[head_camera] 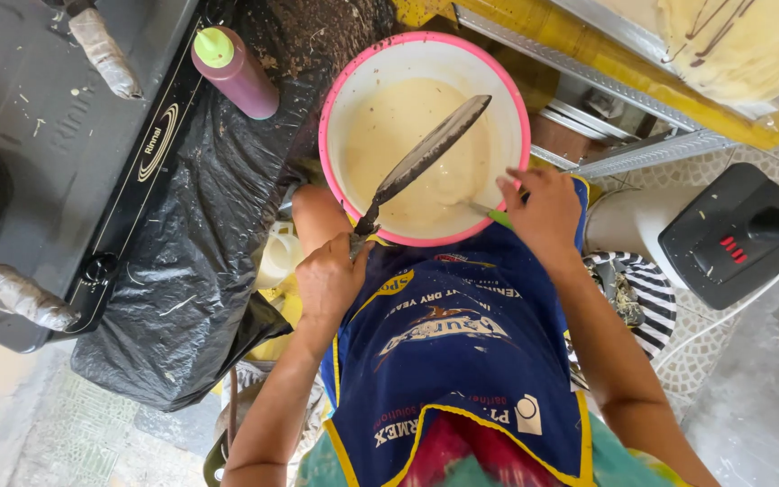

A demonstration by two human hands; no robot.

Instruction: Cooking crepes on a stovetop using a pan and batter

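Directly below the camera, a long flat spatula [426, 158] is gripped at its handle end by the left hand [331, 280], whose fingers are curled shut around it; the batter-smeared blade runs up and away from that hand, slanting across a pink-rimmed basin [331, 117] of pale batter [389, 126]. The basin is seen resting against the lap, just beyond both hands, with its near rim touching a blue apron with yellow trim [462, 361]. At the basin's near right edge the right hand [543, 212] is held with its fingers bent together, pinching a thin utensil with a green handle [496, 215] whose metal end dips into the batter; how much of that utensil is buried cannot be told. Beyond and to the outer side of the left hand, crumpled black plastic sheeting [191, 271] is spread, and on its far part a purple squeeze bottle with a green cap [234, 70] is laid tilted. Further out on that side a dark tabletop stove [56, 144] is seen, with a wrapped pan handle [24, 298] at its near edge. Outward from the right hand, well apart from it, a black fan base [723, 234] is stood on the tiled floor. Beyond the right hand, a thin crepe streaked with dark sauce [741, 41] is laid on a tray over a yellow frame.
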